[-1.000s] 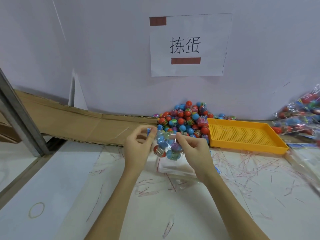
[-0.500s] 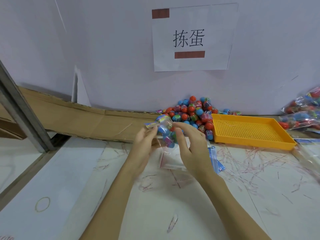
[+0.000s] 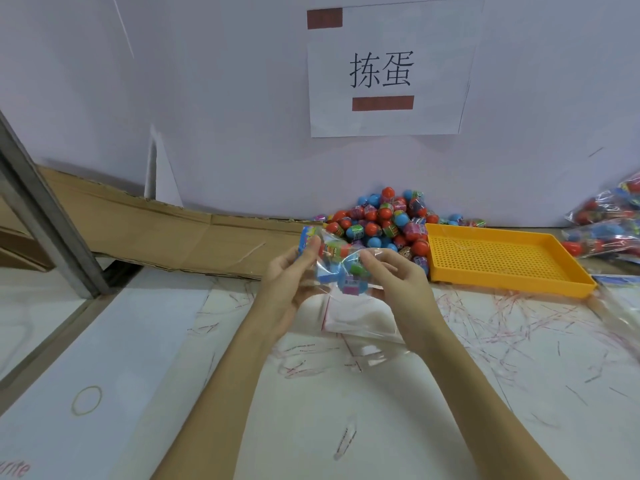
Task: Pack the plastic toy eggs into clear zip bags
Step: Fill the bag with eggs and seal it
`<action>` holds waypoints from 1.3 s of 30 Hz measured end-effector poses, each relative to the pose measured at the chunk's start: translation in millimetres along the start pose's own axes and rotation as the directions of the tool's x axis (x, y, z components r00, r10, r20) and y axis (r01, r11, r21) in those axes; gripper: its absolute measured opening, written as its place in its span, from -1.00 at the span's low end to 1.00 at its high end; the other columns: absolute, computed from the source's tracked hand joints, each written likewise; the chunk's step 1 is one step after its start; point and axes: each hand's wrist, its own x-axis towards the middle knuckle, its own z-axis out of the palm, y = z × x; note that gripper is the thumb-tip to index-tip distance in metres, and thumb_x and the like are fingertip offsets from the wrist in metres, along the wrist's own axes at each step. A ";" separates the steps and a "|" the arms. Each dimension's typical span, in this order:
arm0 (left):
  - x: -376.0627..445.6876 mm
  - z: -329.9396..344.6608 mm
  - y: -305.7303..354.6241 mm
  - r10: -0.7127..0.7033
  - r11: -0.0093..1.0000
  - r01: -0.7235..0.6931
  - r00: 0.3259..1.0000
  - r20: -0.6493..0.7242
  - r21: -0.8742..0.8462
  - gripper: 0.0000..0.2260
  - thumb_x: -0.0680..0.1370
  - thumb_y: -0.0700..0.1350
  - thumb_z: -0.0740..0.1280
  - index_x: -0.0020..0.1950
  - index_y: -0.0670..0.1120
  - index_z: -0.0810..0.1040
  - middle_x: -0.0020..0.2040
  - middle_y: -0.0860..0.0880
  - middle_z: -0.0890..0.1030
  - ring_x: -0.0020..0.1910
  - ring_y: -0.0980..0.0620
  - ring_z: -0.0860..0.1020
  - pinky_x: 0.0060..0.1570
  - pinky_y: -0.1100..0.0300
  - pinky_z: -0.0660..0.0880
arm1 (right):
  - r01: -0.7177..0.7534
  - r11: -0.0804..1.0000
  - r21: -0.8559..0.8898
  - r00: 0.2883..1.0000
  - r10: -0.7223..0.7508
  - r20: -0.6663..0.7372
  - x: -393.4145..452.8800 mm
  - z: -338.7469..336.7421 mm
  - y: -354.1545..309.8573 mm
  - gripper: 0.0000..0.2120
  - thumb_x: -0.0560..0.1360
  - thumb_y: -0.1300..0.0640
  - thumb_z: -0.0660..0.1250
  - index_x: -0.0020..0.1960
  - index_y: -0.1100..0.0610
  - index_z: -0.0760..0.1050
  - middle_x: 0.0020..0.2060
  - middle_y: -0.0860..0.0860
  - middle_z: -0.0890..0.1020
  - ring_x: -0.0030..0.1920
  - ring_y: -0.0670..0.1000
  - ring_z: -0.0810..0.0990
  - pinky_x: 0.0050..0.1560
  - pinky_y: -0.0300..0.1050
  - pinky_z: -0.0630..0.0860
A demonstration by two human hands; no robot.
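Observation:
I hold a clear zip bag (image 3: 341, 263) with several red, blue and green toy eggs inside, lifted above the table. My left hand (image 3: 289, 282) pinches the bag's left end. My right hand (image 3: 398, 282) grips its right side, fingers curled round the plastic. Behind the bag lies a heap of loose toy eggs (image 3: 384, 220) against the wall. Under my hands rests a stack of flat clear zip bags (image 3: 360, 317).
An orange perforated tray (image 3: 502, 261) sits right of the egg heap. Filled bags of eggs (image 3: 609, 223) lie at the far right. Cardboard (image 3: 138, 233) lines the back left, red plastic strips (image 3: 502, 317) litter the table, and a rubber band (image 3: 86, 400) lies at front left.
The bag of eggs has been raised off the table and turned sideways between my hands. The view has tilted down a little.

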 end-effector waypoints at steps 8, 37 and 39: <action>-2.6 -5.1 -1.9 0.208 0.933 -0.230 0.972 0.106 0.278 -0.67 0.65 0.10 0.34 -0.05 -0.16 0.67 -0.17 -0.03 0.71 -0.17 0.08 0.68 -0.21 0.27 0.58 | 0.024 1.000 0.018 0.996 -0.022 -0.082 0.3 -4.3 -2.2 -0.78 0.56 0.00 0.44 -0.14 0.12 0.71 -0.14 0.09 0.73 0.01 0.12 0.71 0.12 0.06 0.65; 0.9 -9.1 -1.0 0.296 0.912 -0.237 0.946 -0.136 0.336 -0.60 0.60 0.28 0.23 0.14 0.01 0.64 -0.03 0.02 0.69 -0.04 0.03 0.67 0.00 0.11 0.60 | 0.065 0.976 -0.206 0.944 0.006 0.329 -1.5 -18.4 -8.8 -0.86 0.60 0.23 0.33 0.01 0.07 0.66 -0.35 -0.05 0.57 -0.34 -0.12 0.44 -0.30 -0.27 0.43; -1.8 -7.7 0.4 0.158 0.931 -0.157 0.987 0.025 0.329 -0.50 0.53 0.38 0.27 0.10 0.01 0.71 -0.01 -0.07 0.71 -0.08 0.04 0.67 -0.08 0.21 0.59 | 0.031 0.988 -0.154 0.943 0.022 0.332 -3.0 -16.1 -9.5 -0.74 0.56 0.35 0.26 0.00 0.10 0.67 -0.38 -0.02 0.50 -0.35 -0.09 0.39 -0.33 -0.29 0.35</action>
